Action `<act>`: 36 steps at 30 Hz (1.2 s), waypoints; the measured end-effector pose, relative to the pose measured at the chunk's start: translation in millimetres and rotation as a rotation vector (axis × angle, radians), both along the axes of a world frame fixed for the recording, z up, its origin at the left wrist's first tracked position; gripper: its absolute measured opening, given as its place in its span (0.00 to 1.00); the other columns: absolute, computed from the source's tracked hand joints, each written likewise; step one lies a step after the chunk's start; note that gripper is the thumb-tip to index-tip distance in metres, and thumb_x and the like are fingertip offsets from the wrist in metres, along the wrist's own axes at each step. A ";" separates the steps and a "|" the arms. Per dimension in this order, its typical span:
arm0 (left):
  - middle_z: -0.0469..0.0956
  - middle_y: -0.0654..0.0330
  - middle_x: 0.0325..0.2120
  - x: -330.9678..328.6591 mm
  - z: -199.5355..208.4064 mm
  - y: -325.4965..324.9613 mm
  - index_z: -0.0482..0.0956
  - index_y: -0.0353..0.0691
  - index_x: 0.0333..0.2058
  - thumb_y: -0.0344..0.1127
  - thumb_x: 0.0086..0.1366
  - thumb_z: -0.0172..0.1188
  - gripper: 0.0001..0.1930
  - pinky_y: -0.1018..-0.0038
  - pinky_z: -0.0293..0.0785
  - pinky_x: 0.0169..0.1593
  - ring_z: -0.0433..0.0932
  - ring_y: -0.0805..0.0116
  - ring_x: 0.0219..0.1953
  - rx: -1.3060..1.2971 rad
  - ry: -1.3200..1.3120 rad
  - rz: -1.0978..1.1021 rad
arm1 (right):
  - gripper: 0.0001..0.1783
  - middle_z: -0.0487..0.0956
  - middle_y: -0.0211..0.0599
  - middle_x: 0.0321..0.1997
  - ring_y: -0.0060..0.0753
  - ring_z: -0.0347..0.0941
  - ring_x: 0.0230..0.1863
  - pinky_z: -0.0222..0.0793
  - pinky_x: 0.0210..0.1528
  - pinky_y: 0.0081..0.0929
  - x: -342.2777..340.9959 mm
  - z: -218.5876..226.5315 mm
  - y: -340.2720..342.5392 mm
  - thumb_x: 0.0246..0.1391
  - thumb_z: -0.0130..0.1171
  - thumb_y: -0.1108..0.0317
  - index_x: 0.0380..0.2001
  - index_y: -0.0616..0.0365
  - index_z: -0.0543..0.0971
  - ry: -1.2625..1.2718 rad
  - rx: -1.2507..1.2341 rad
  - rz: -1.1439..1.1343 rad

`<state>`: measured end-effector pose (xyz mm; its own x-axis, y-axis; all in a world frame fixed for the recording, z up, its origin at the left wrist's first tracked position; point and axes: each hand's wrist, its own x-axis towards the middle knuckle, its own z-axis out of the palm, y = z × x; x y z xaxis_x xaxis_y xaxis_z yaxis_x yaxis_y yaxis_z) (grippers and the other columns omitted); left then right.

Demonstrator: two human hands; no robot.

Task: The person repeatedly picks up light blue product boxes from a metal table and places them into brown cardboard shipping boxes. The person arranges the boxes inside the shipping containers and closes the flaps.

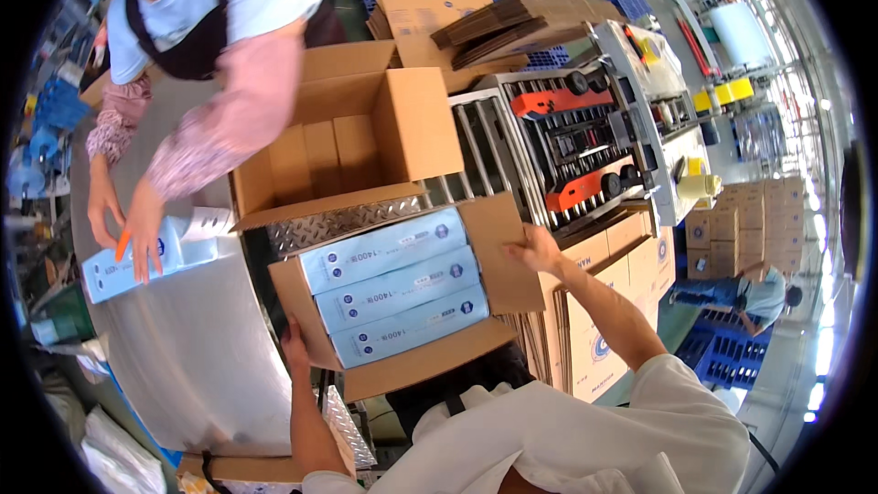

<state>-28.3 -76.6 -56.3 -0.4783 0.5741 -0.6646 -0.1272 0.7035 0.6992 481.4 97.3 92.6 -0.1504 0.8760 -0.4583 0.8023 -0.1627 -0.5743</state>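
Over on the far left, a co-worker is leaning in and handling a light-blue pack on a shiny metal table. Next along, the wearer's left hand is touching the outside of the box's left end; can't tell if it's really clamping or just bracing. The cardboard box itself is sitting tilted between both hands, just right of that table, though I can't tell what's holding it up underneath. Progress-wise, I'd call the filling pretty much done: three blue packs are lying snugly side by side in there, but the flaps I can see are standing open, so the closing isn't done yet. Looks-wise, the box is plain brown and looking crisp, and the packs are showing pale blue faces with dark blue print. Then the right hand is pinching the edge of the right flap, thumb and fingers closed on it. Far right, brown cartons are standing just past that forearm.
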 end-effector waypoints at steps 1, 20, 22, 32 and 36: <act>0.78 0.55 0.37 -13.8 -9.4 -14.2 0.77 0.29 0.43 0.49 0.66 0.54 0.24 0.69 0.70 0.44 0.73 0.67 0.37 0.019 0.086 0.009 | 0.20 0.81 0.47 0.33 0.37 0.79 0.34 0.73 0.38 0.30 -8.8 15.7 19.5 0.45 0.64 0.66 0.42 0.62 0.77 -0.106 0.025 0.107; 0.46 0.54 0.66 233.6 100.9 172.5 0.58 0.43 0.63 0.47 0.67 0.50 0.29 0.63 0.47 0.66 0.46 0.59 0.67 0.223 -0.513 -0.362 | 0.35 0.68 0.36 0.54 0.45 0.59 0.60 0.55 0.64 0.49 60.6 -40.8 95.9 0.35 0.67 0.46 0.48 0.49 0.74 -0.030 0.502 0.576; 0.54 0.53 0.61 237.4 82.3 167.9 0.58 0.41 0.63 0.39 0.62 0.61 0.33 0.65 0.53 0.63 0.54 0.59 0.63 0.297 0.133 -0.675 | 0.33 0.68 0.36 0.54 0.45 0.59 0.61 0.50 0.67 0.48 44.6 -41.1 100.1 0.37 0.66 0.50 0.50 0.48 0.73 0.084 0.598 0.587; 0.57 0.51 0.52 257.7 52.5 165.9 0.43 0.43 0.66 0.25 0.51 0.68 0.50 0.62 0.60 0.59 0.61 0.57 0.54 0.353 0.339 -0.290 | 0.34 0.64 0.43 0.62 0.43 0.55 0.66 0.43 0.70 0.45 37.1 -41.5 92.2 0.47 0.58 0.51 0.57 0.53 0.67 -0.108 0.629 0.442; 0.50 0.50 0.65 238.9 58.4 179.5 0.43 0.42 0.67 0.44 0.67 0.53 0.37 0.58 0.57 0.63 0.55 0.56 0.64 0.268 0.138 -0.517 | 0.37 0.52 0.37 0.72 0.41 0.44 0.72 0.36 0.72 0.47 71.2 -68.7 28.2 0.55 0.50 0.44 0.65 0.48 0.60 -0.045 0.543 0.502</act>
